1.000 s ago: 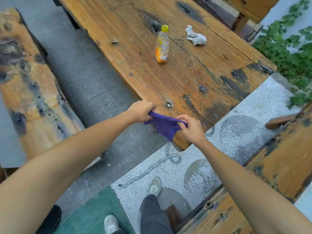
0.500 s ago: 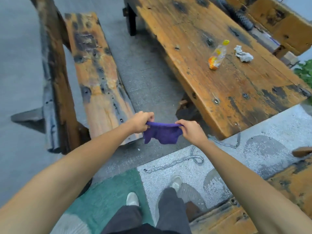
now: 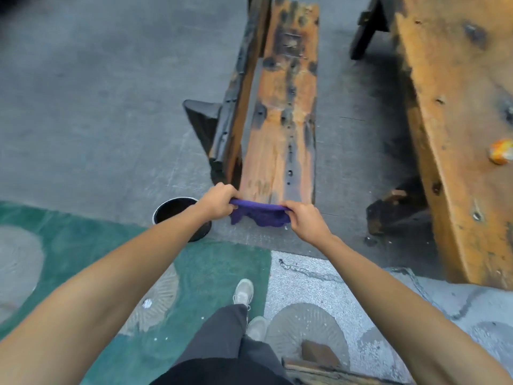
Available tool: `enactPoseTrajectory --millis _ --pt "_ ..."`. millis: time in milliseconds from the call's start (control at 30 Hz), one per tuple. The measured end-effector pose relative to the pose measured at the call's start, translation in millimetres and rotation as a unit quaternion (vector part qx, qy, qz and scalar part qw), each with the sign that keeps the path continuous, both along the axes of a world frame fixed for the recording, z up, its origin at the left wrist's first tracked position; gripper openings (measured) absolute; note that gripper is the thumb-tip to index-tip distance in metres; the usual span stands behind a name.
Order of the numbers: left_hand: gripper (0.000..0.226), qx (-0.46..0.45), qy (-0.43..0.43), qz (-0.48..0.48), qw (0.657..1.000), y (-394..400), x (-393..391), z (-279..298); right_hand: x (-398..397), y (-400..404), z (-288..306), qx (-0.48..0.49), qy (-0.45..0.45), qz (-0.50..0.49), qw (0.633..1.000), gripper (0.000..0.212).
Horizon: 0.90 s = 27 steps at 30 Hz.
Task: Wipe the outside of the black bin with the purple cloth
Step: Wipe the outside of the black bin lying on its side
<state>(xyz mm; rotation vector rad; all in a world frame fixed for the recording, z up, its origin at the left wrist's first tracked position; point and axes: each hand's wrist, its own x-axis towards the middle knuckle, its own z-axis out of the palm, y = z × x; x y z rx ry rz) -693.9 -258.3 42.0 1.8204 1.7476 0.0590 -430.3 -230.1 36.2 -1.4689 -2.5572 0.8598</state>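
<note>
I hold the purple cloth (image 3: 259, 215) stretched between both hands. My left hand (image 3: 218, 201) has its fingers curled tight round the left end; my right hand (image 3: 304, 220) has its fingers curled round the right end. The top edge runs taut between them and the rest hangs in loose folds, in the air in front of the near end of the wooden bench (image 3: 280, 129).

The black bin (image 3: 177, 211) stands upright on the floor, just left of the bench end and partly hidden under my left forearm. Its open mouth faces up. No part of the cloth touches it; wiping has not yet begun.

Handling, as judged:
- The cloth is soft, light and limp. It will not hold a shape, so I should gather it into a pad in one hand before pressing it on the bin wall.
- The bin looks small, rigid and probably light. It may slide or tip under a sideways wipe.
- I should steady it at the rim with the free hand and wipe the outer wall round.

The desk (image 3: 458, 120) to the right plays no part.
</note>
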Motion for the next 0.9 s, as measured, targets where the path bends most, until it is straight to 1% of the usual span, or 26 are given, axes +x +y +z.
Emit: enactPoseTrajectory --millis 33,167,267,367,467,600,700,767,900 --pt "0.027 -0.001 0.001 0.021 1.0 -20 -18 -6 -19 -8 -7 -0.004 0.009 0.022 1.0 0.036" --pt "0.029 0.006 0.012 0.067 0.998 -71 -46 -22 -61 -34 -24 -0.016 0.018 0.039 0.999 0.035" --pt "0.039 -0.009 0.012 0.118 0.993 -113 -69 -39 -92 -58 -37 -0.043 0.003 0.075 0.996 0.033" --pt "0.042 -0.031 -0.003 0.14 0.99 -148 -96 -55 -124 -76 -51 -0.056 -0.015 0.099 0.993 0.031" --pt "0.044 -0.037 0.0 0.158 0.987 -165 -123 -70 -153 -90 -61 -0.064 -0.027 0.116 0.991 0.03" --pt "0.046 -0.054 -0.008 0.152 0.987 -178 -165 -96 -196 -102 -82 -0.081 -0.045 0.117 0.989 0.03" --pt "0.036 -0.081 -0.041 0.135 0.987 -179 -200 -127 -228 -105 -111 -0.088 -0.06 0.104 0.989 0.033" --pt "0.031 -0.083 -0.043 0.122 0.988 -179 -219 -150 -249 -104 -134 -0.083 -0.079 0.112 0.987 0.038" --pt "0.042 -0.079 -0.042 0.118 0.989 -174 -245 -195 -287 -107 -182 -0.091 -0.093 0.098 0.987 0.049"
